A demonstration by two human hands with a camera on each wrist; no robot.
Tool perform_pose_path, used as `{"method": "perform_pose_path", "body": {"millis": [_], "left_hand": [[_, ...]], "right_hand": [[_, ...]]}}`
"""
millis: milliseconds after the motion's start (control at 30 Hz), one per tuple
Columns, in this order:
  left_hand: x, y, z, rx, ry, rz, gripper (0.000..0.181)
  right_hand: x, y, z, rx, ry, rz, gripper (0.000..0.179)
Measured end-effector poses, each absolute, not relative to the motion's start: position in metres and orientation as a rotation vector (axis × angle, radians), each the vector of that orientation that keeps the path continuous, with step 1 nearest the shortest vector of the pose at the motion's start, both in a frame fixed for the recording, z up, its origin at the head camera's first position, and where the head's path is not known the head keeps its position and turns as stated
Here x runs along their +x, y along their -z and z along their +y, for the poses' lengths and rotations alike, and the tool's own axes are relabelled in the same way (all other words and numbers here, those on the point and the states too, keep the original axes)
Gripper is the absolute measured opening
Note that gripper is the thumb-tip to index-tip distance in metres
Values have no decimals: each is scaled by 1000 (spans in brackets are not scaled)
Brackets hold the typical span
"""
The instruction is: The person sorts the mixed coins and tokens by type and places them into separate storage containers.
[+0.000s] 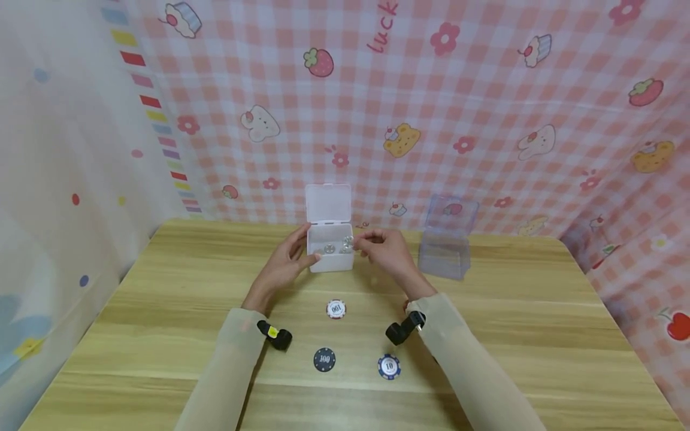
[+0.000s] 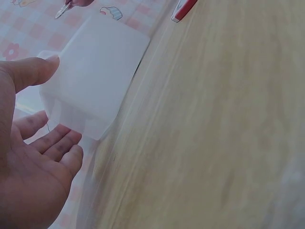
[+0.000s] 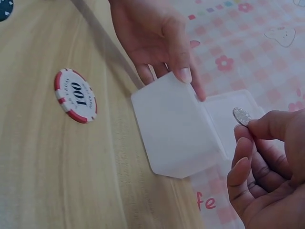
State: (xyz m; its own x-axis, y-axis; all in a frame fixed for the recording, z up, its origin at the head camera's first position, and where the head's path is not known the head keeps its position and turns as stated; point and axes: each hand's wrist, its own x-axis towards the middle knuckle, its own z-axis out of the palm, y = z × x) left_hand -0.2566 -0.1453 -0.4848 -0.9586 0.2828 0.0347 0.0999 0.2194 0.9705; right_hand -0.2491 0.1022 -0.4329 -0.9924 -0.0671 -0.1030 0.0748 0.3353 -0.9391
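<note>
A small white plastic box [image 1: 331, 263] with its lid [image 1: 329, 204] raised stands at the back of the table. My left hand [image 1: 284, 263] holds it from the left, thumb over the front rim and fingers along the side. Silver coins [image 1: 329, 248] lie inside. At the box's right edge, my right hand [image 1: 385, 251] pinches a silver coin [image 3: 241, 116] between thumb and forefinger. In the right wrist view that coin is tilted beside the opening. The box's front wall [image 2: 97, 71] hides its inside from the left wrist view.
A clear, bluish plastic box [image 1: 444, 257] with an open lid stands to the right. Three poker chips lie nearer the front: a red-and-white one [image 1: 336, 309], a black one [image 1: 324, 360] and a blue-and-white one [image 1: 389, 366]. A pink checked cloth [image 1: 345, 108] hangs behind the table.
</note>
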Motion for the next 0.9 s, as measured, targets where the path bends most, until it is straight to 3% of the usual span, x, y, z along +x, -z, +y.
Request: {"method": "perform_pose_path", "body": {"millis": [900], "left_hand": [[-257, 485, -146, 382, -1829, 2342, 77]], "right_hand": [[-285, 435, 91, 60, 1751, 2537, 16]]}}
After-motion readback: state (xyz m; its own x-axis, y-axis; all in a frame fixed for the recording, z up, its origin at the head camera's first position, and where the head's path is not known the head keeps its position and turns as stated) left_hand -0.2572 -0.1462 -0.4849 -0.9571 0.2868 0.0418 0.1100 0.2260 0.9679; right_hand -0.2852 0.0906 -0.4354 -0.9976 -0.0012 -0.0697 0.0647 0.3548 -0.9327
